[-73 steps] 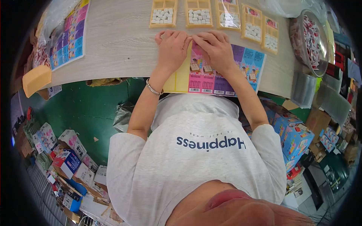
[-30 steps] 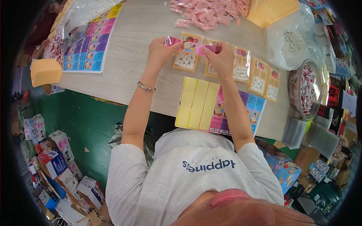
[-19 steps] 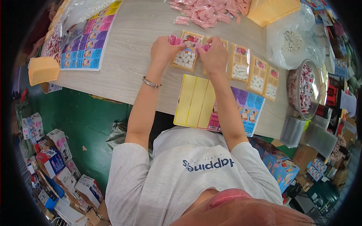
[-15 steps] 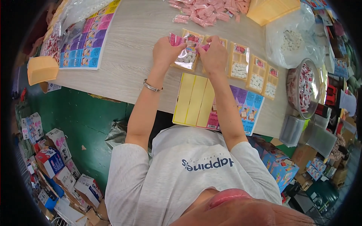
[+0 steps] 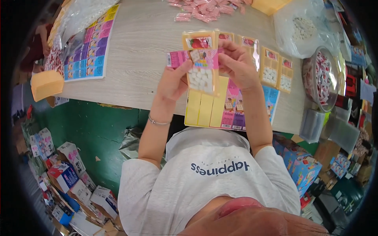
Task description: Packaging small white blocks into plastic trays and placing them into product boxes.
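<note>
Between my hands a yellow plastic tray (image 5: 215, 80) is raised off the table, with white candies (image 5: 200, 80) in its lower part and a strawberry-printed packet at its top. A pink label strip (image 5: 185, 58) lies across its middle, its left end jutting past the tray's edge. My left hand (image 5: 173, 82) is closed on the tray's left side, thumb in front over the label's lower edge, fingers mostly hidden behind. At the tray's right edge my right hand (image 5: 238, 67) is closed, its fingers pinching around the label's right end.
Several similar filled trays (image 5: 270, 67) stand in a row to the right. A label sheet (image 5: 197, 112), partly peeled, lies at the table's near edge. Pink packets (image 5: 204, 8) are heaped at the back. A metal bowl of sachets (image 5: 322, 78) and a bag of white candies (image 5: 303, 29) stand right.
The tray has been lifted from the table and brought nearer, upright toward me. The pink label, bent up at both ends before, now lies across its front. Both hands have come nearer.
</note>
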`<state>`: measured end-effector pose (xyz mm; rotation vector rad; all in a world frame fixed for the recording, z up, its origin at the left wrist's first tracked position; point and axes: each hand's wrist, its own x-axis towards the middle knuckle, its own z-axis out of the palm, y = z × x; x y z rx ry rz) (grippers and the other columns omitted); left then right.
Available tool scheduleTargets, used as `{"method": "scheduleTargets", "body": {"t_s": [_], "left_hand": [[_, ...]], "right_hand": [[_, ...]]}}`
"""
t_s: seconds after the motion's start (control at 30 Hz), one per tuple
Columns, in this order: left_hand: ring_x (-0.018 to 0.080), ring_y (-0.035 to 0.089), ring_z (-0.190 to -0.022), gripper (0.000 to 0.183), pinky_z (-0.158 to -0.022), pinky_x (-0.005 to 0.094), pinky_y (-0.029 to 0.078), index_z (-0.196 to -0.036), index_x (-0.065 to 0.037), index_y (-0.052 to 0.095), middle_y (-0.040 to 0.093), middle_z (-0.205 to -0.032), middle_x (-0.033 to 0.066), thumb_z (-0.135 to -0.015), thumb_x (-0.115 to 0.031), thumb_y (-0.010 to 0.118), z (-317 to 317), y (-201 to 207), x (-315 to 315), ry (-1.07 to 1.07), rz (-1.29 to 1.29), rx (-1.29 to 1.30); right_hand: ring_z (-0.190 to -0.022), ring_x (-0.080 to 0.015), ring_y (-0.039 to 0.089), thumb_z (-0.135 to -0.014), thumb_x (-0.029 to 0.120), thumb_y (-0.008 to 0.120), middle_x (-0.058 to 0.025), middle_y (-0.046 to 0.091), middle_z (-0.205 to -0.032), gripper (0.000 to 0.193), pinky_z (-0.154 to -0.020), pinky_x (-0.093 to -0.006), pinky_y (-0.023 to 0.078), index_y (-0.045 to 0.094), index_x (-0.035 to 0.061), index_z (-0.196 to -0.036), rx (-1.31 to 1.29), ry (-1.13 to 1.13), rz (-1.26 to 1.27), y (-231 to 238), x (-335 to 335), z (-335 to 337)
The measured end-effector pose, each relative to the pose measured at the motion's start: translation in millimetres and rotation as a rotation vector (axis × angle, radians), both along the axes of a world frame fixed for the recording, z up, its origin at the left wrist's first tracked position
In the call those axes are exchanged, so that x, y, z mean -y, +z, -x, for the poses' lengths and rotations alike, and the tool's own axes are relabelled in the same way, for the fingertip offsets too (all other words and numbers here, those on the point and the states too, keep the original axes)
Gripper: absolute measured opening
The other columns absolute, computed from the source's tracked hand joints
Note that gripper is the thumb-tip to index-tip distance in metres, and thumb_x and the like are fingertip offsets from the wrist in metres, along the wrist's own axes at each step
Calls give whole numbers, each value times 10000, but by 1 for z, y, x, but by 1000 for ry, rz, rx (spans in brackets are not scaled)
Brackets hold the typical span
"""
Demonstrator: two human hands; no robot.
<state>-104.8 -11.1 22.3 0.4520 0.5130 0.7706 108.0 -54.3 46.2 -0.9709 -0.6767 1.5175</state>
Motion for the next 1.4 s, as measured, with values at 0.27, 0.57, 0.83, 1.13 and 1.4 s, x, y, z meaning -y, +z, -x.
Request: {"method": "scheduleTargets", "body": {"t_s": [0.27, 0.57, 0.83, 1.13, 1.4], "left_hand": [[205, 689, -1055, 324, -906, 353, 580, -1264, -12, 602, 692, -1193, 99, -963, -112, 667, -21, 23, 30, -90, 39, 185], [168, 676, -910, 438, -794, 283, 565, -1169, -6, 645, 713, -1031, 55, -782, -37, 848, -39, 50, 38, 70, -302, -330], [206, 634, -781, 387, -694, 277, 509, -946, -58, 735, 695, -849, 34, -625, -119, 944, -29, 71, 63, 582, -1406, -921], [185, 701, -946, 265, -953, 381, 471, -1038, -139, 769, 738, -969, 10, -786, -59, 791, -11, 58, 65, 175, -1420, -447], [218, 704, -909, 257, -858, 370, 548, -997, -84, 756, 728, -959, 76, -746, -108, 807, -15, 59, 66, 59, -1464, -407]], "right_hand": [[-1025, -140, 660, -958, 96, 670, -97, 683, -1161, 313, -900, -301, 547, 608, -21, -1243, -79, -47, -259, 7, 37, 5], [-932, -96, 665, -912, 3, 714, -73, 728, -1046, 293, -836, -240, 541, 669, -48, -1197, 381, -215, -143, 45, 77, 2], [-930, -109, 672, -876, 4, 756, -87, 731, -1067, 287, -834, -250, 545, 699, -39, -1154, 353, -337, -254, 41, 94, 5], [-916, -239, 657, -702, 108, 813, -5, 712, -891, 252, -778, -344, 535, 788, 137, -951, 1017, -203, -804, 51, 100, -9], [-847, -231, 666, -688, 126, 833, -61, 718, -929, 221, -749, -329, 525, 749, 75, -886, 1033, -220, -868, 37, 107, -2]]}}
